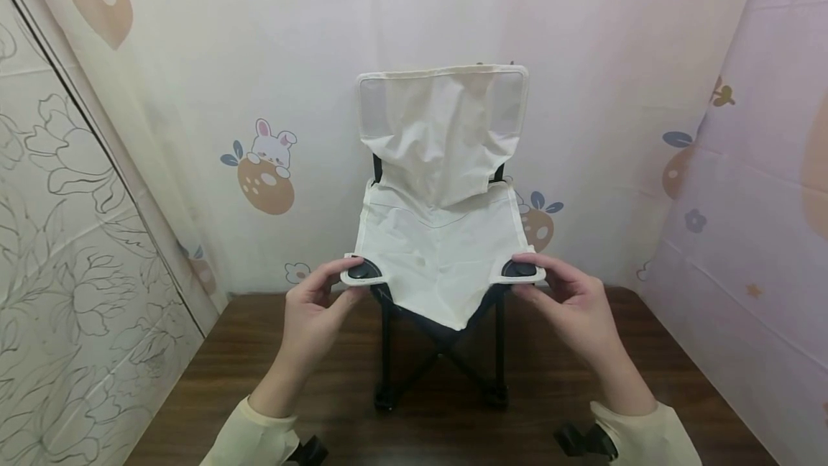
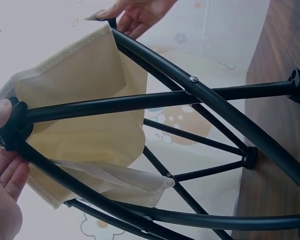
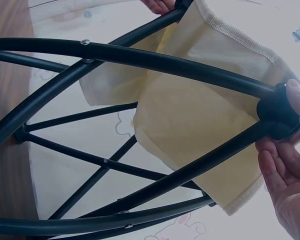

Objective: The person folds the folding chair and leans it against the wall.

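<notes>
A small folding chair (image 1: 440, 236) with cream fabric and a black tube frame stands upright on the table, facing me. At its front left seat corner, my left hand (image 1: 315, 306) pinches the black plastic joint (image 2: 14, 125), fingers above and thumb below. The right hand (image 1: 577, 309) pinches the matching black corner joint (image 3: 280, 112) on the other side. Between the hands the seat fabric sags to a point at its front edge. Crossed black legs (image 2: 190, 87) show beneath the seat in both wrist views, joined by silver rivets. The backrest (image 1: 446, 128) is wrinkled.
The chair's feet rest on a dark wood-grain table (image 1: 310, 394). Behind it hangs a pale curtain (image 1: 194, 92) printed with rabbits and fruit-like shapes. A floral-patterned panel (image 1: 71, 250) rises at the left, and more printed cloth (image 1: 744, 272) borders the right.
</notes>
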Demonstrator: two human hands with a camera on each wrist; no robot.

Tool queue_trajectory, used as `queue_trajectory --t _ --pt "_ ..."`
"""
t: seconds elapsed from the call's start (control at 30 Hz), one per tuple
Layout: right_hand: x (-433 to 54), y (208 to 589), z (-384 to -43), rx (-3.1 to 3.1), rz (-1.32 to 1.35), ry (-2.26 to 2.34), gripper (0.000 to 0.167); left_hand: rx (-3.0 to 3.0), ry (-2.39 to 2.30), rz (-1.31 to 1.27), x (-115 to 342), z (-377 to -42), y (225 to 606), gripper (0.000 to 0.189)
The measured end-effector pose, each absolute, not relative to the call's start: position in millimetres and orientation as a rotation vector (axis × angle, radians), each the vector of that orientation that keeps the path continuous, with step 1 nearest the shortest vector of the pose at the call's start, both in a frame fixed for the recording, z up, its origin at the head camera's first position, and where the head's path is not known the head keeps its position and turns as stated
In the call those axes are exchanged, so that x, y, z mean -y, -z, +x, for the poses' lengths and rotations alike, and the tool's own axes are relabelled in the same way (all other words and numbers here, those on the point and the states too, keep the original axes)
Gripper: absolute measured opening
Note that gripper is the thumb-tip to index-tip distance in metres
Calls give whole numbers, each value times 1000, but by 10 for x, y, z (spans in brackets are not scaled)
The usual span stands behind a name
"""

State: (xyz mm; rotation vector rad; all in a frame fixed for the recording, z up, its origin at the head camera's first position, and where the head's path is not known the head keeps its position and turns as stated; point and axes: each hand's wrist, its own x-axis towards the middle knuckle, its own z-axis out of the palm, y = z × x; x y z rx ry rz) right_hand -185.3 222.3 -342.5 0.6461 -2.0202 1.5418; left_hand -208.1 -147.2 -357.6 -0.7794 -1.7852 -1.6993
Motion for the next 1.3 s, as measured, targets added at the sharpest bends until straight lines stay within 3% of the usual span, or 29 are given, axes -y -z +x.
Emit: queue_trajectory --t 1.3 --pt "-2179 3375 -1966 2006 714 -1592 44 1752 1777 -789 1428 -2110 3531 39"
